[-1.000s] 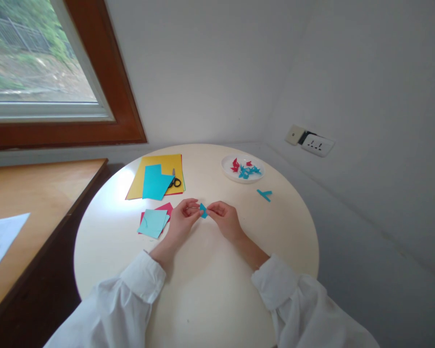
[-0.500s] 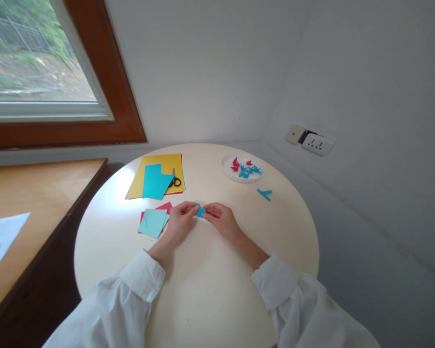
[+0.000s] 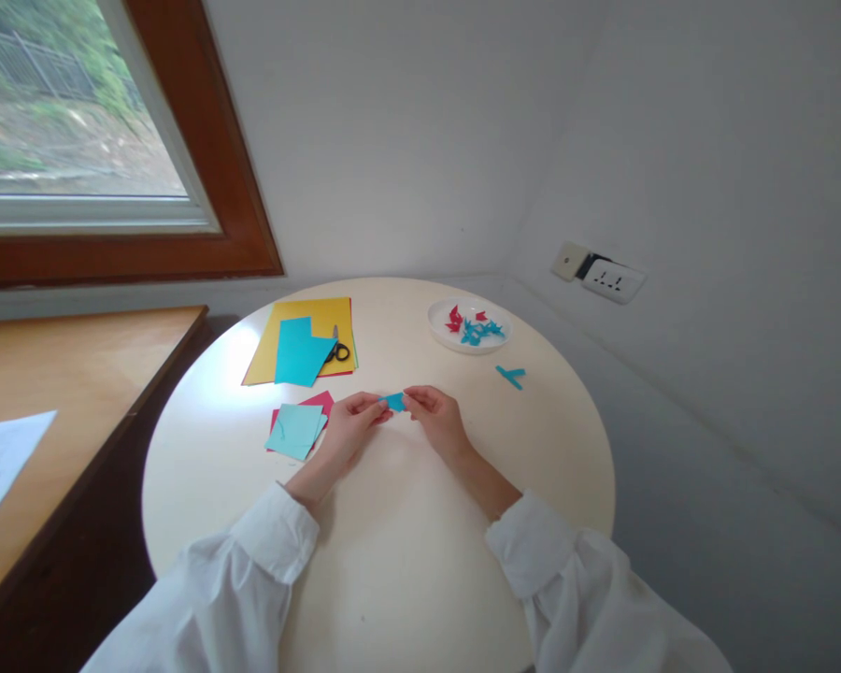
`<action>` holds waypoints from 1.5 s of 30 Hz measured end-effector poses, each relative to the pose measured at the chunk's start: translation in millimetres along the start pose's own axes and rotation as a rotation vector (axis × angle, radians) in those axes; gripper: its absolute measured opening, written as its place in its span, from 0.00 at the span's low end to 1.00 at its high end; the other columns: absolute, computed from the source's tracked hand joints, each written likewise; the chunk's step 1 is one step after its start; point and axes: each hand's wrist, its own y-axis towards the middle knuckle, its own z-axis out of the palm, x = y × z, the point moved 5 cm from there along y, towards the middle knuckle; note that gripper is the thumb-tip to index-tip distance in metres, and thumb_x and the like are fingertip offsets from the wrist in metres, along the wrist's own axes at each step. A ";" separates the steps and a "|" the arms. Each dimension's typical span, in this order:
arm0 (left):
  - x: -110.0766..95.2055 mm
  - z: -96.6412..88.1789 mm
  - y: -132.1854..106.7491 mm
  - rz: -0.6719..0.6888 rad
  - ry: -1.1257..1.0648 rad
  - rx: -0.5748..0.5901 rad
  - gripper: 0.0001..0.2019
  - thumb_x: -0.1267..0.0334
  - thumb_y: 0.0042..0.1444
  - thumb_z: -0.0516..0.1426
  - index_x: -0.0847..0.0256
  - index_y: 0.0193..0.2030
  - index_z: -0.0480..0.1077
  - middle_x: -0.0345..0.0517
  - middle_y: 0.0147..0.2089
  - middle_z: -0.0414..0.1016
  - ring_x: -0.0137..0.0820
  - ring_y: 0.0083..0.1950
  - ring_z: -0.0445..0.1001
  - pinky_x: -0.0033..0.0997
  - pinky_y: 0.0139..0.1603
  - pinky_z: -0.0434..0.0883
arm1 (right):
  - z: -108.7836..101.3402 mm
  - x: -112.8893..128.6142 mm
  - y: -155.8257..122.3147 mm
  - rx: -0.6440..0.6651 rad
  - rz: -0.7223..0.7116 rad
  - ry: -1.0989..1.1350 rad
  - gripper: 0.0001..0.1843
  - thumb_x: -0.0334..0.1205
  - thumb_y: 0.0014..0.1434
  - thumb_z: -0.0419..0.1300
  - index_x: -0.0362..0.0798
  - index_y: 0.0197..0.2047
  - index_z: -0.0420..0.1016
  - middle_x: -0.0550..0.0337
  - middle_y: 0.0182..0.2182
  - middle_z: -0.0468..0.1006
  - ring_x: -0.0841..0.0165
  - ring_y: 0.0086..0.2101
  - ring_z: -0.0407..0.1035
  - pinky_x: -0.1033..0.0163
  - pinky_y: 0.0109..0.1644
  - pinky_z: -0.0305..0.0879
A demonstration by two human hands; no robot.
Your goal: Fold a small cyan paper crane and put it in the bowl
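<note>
A small piece of blue paper is held between my two hands above the middle of the round table. My left hand pinches its left end between thumb and fingers. At its right end, my right hand grips it the same way. The paper's folds, if any, are too small to make out. Close by my left hand lie light-blue paper squares, with pink-red paper sticking out from under them.
Yellow sheets lie at the back left, carrying cut blue paper and black-handled scissors. A white plate at the back right holds small red and blue folded pieces. Blue strips lie in front of it.
My right hand has shifted slightly right and up. The blue paper has turned more level, and more of it shows between my hands. My left hand has barely moved.
</note>
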 end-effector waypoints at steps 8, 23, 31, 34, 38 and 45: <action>-1.4 1.9 -1.4 0.012 0.022 0.035 0.14 0.56 0.41 0.63 0.66 0.29 0.72 0.47 0.29 0.75 0.30 0.33 0.74 0.35 0.44 0.70 | 1.3 3.0 -0.4 0.072 -0.074 -0.135 0.12 0.47 0.47 0.58 0.47 0.21 0.69 0.64 0.17 0.70 0.72 0.21 0.62 0.65 0.28 0.60; 9.1 0.8 4.3 0.101 0.313 0.153 0.10 0.57 0.47 0.58 0.63 0.24 0.71 0.42 0.24 0.72 0.27 0.27 0.68 0.25 0.29 0.62 | -1.9 3.4 1.1 -0.005 -0.029 -0.110 0.16 0.52 0.47 0.57 0.47 0.26 0.70 0.64 0.18 0.69 0.72 0.21 0.62 0.66 0.25 0.59; 6.9 5.0 2.1 0.058 0.210 0.181 0.13 0.53 0.48 0.58 0.64 0.26 0.72 0.45 0.25 0.73 0.29 0.28 0.70 0.28 0.32 0.67 | -0.6 7.4 -1.6 0.034 -0.104 -0.186 0.17 0.52 0.50 0.55 0.48 0.19 0.66 0.64 0.17 0.67 0.72 0.21 0.61 0.66 0.28 0.58; 7.3 5.7 2.1 0.049 0.199 0.202 0.14 0.53 0.49 0.57 0.64 0.28 0.72 0.47 0.27 0.74 0.30 0.29 0.72 0.30 0.34 0.69 | -0.4 6.8 -1.7 0.047 -0.101 -0.181 0.16 0.50 0.51 0.55 0.47 0.20 0.66 0.64 0.17 0.67 0.72 0.22 0.61 0.65 0.28 0.58; 7.9 6.2 1.8 0.060 0.257 0.222 0.14 0.54 0.50 0.56 0.64 0.27 0.72 0.46 0.26 0.74 0.31 0.30 0.72 0.30 0.35 0.68 | 0.2 7.4 -1.8 0.047 -0.095 -0.155 0.15 0.49 0.50 0.56 0.47 0.21 0.68 0.65 0.17 0.67 0.72 0.22 0.61 0.65 0.29 0.57; 3.4 8.6 -2.5 0.108 0.410 0.239 0.14 0.56 0.53 0.53 0.63 0.24 0.71 0.45 0.24 0.73 0.30 0.29 0.71 0.29 0.33 0.66 | -0.9 10.4 -2.4 0.025 -0.098 -0.149 0.13 0.47 0.48 0.58 0.47 0.21 0.70 0.64 0.17 0.68 0.71 0.22 0.62 0.65 0.28 0.59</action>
